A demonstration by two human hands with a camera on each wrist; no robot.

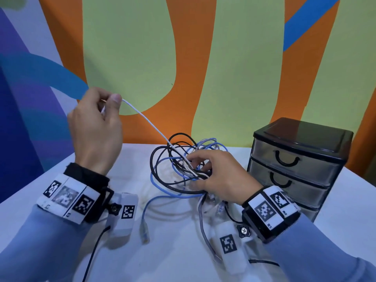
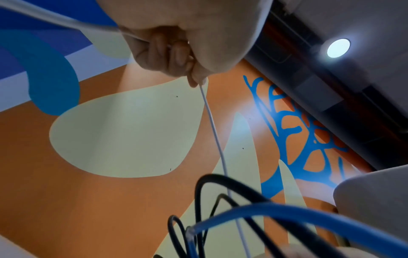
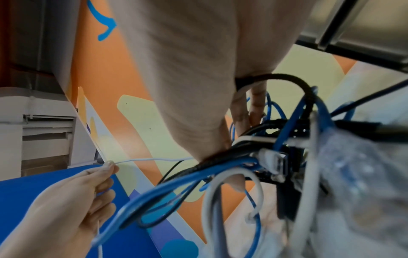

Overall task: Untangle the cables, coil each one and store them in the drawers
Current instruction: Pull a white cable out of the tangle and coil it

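Near edge of table [image 1: 183, 261]: a white table ran across the bottom of the scene. A blue cable end with a clear plug [image 1: 144, 233] lay loose at the near centre, and a grey cable end [image 1: 205, 231] trailed towards the near right.

Right hand [image 1: 219, 174]: it rested on the near right side of the tangle, fingers curled into the strands and gripping a bunch of them. The right wrist view showed black, blue and white cords bunched under the palm.

Tangle [image 1: 183, 159]: a knotted heap of black, blue, grey and white cables sat in the middle of the table, none of them coiled yet.

Drawers [image 1: 293, 165]: a small dark drawer unit stood to the right, just beside the tangle. The drawers that showed were closed.

Left hand [image 1: 95, 127]: it was raised to the left, above the table, thumb and fingers closed in a pinch on the thin white cable [image 1: 146, 119].

Thin white cable: it ran taut from the pinch down and right into the heart of the tangle.

Far: a painted wall of orange, pale green and blue shapes stood behind the table.

Risk, tightening: the cable looked stretched, so a harder pull would probably cinch the loops around it rather than free it.

Risk, dragging: if the right hand's hold slipped, the whole heap could lift and slide left, and loose plugs might snag.

Risk, damage: the white cable seemed thin, so a sharp tug could strain it at its plug.
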